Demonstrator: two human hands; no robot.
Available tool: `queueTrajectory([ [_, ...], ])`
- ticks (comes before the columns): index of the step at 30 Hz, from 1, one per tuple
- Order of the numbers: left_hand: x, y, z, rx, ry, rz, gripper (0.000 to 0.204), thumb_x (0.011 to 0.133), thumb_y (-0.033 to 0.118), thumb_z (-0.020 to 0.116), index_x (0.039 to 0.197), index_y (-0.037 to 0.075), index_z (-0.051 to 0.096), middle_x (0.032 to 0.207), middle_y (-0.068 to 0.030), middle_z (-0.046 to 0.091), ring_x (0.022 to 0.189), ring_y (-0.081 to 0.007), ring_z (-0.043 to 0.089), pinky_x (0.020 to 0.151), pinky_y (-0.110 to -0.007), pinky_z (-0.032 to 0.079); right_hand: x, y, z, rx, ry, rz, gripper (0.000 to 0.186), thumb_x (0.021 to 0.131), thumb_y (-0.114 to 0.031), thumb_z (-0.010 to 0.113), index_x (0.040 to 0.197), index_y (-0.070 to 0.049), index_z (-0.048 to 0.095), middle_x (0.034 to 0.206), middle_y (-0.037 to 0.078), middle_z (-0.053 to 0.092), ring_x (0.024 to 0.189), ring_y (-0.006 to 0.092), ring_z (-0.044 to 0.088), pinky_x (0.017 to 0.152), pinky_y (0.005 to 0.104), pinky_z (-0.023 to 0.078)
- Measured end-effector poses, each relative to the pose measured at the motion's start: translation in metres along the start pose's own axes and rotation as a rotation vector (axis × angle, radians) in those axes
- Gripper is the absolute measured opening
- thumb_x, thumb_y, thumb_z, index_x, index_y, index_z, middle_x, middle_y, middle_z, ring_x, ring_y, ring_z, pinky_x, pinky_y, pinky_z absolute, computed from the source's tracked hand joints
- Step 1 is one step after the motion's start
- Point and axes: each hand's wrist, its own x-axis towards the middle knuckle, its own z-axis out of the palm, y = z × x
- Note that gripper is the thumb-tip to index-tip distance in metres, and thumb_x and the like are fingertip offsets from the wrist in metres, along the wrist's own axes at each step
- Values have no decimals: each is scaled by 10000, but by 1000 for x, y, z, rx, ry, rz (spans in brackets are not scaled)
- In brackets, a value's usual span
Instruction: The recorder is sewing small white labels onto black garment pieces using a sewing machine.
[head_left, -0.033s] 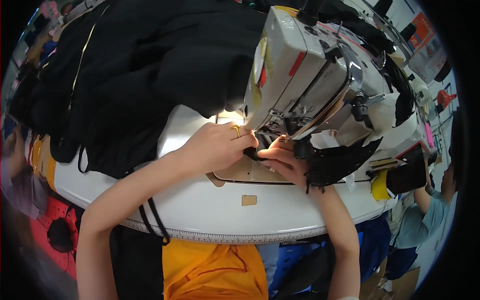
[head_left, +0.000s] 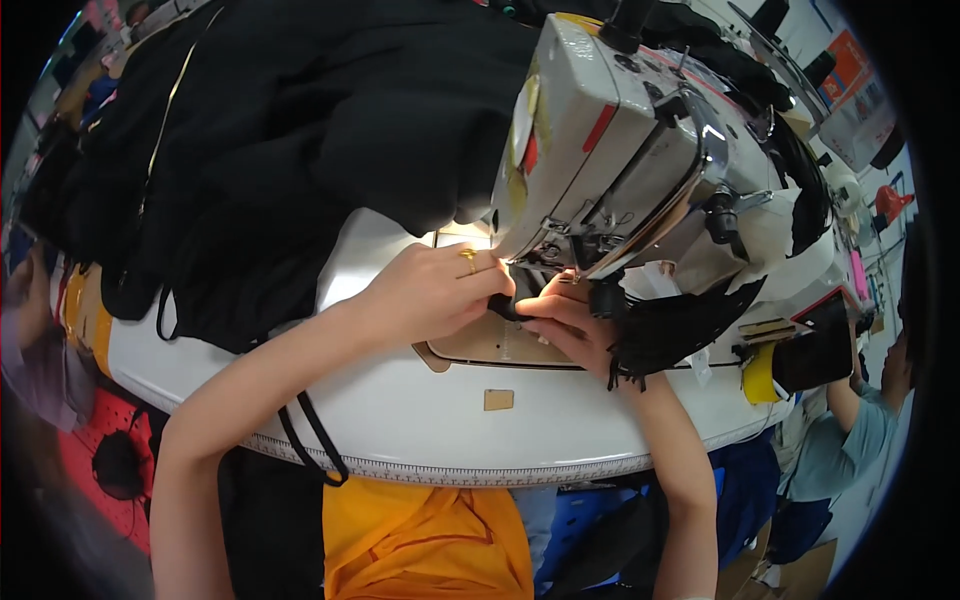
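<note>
Under the lit needle area of a white sewing machine (head_left: 575,130), my left hand (head_left: 437,287) and my right hand (head_left: 572,318) are close together. Between them is a small piece of black fabric (head_left: 513,298). My left fingers pinch it from the left, a yellow ring on one of them. From the other side, the fingers of my right hand close on its right part beside the presser foot. My fingertips partly cover the fabric and the seam area. A large black garment (head_left: 330,120) with a gold-coloured zip lies to the left and behind my left hand.
The white table (head_left: 560,430) has a measuring tape (head_left: 480,472) along its curved front edge. A black cord (head_left: 315,440) hangs over that edge. Black fringe-like strips (head_left: 680,325) hang beside my right wrist. Orange cloth (head_left: 430,540) is below the table; another person (head_left: 840,440) sits at right.
The loop of black cord at the front edge has swung slightly right. Both hands stay in nearly the same place on the black fabric.
</note>
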Motion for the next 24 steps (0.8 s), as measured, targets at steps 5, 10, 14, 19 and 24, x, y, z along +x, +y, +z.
queueTrajectory([
  [5, -6, -5, -2, -2, 82, 116, 144, 760, 87, 702, 878, 116, 624, 850, 22, 620, 692, -147, 639, 522, -270, 509, 8, -12, 3, 136, -2, 178, 158, 806, -93, 757, 943, -25, 718, 774, 47, 617, 664, 149, 594, 606, 288, 450],
  [10, -1, -6, 3, -66, 151, 76, 170, 719, 41, 743, 851, 113, 663, 881, 13, 660, 672, -149, 652, 535, -262, 517, 17, -20, 1, 542, -158, 646, 214, 842, -145, 764, 998, -3, 731, 805, 14, 681, 714, 57, 593, 636, 225, 462],
  [14, 1, -6, 2, -23, 125, 109, 171, 725, 59, 746, 868, 112, 669, 897, 11, 664, 677, -148, 654, 540, -265, 523, 23, -20, -6, 546, -202, 693, 217, 838, -160, 775, 989, -8, 741, 824, 8, 694, 741, 39, 588, 656, 211, 469],
  [19, 0, -8, -7, 24, 90, 213, 156, 755, 66, 721, 904, 73, 677, 917, 2, 671, 681, -145, 660, 512, -249, 512, 20, -21, -12, 568, -185, 741, 288, 833, -218, 787, 1025, -10, 731, 849, 14, 698, 761, 59, 603, 689, 217, 477],
  [24, 0, -10, -15, 67, 59, 348, 194, 755, 47, 698, 946, 29, 668, 916, -13, 668, 638, -123, 624, 477, -233, 484, 15, -26, -1, 585, -86, 642, 277, 844, -227, 781, 1011, -15, 722, 889, 13, 684, 803, 64, 614, 729, 224, 488],
])
